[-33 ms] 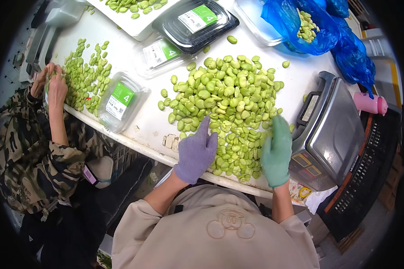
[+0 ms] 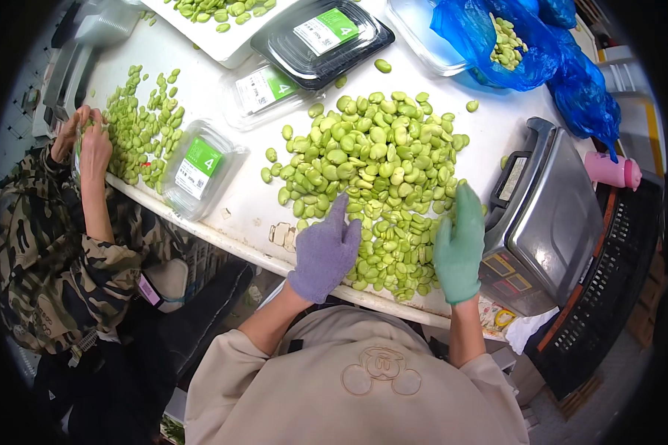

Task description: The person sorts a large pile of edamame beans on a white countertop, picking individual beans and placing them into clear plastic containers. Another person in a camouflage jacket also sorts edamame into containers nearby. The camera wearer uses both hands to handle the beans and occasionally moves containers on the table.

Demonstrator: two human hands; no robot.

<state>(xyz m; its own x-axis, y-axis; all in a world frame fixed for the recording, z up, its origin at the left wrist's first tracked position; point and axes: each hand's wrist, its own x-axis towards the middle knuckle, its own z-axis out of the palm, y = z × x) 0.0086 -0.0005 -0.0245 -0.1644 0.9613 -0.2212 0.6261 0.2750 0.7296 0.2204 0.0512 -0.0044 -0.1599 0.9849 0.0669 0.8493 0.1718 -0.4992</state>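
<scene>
Beans [image 2: 378,152], big green heap, sit on the white tabletop [image 2: 256,204] right in front of me. Near end of the heap narrows and runs down toward the front edge.

My left hand [image 2: 325,252], purple glove, is at the heap's lower left: index straight out with its tip at the beans, thumb spread off to the right, remaining fingers mostly hidden from above. Nothing visible in its grip; can't tell what's under the palm.

My right hand [image 2: 459,248], green glove, lies along the heap's lower right side: fingers extended and together, thumb slightly apart. No hold on anything that I can see; palm side is hidden.

Scale [image 2: 545,222] just right of that hand, pink bottle [image 2: 612,172] past it. 2 clear boxes left of the heap, both labelled green and white: near box [image 2: 200,167] by the tabletop edge, far box [image 2: 266,89] partly covered by the black box [image 2: 323,41]. White tray [image 2: 237,53] with more beans, back left. Blue bag [image 2: 460,26] back right, gaping, beans inside, overlapping a clear tub [image 2: 421,41].

To my left, a co-worker in camo sleeves: 2 hands [image 2: 94,148] close together beside a smaller pile [image 2: 137,122].
</scene>
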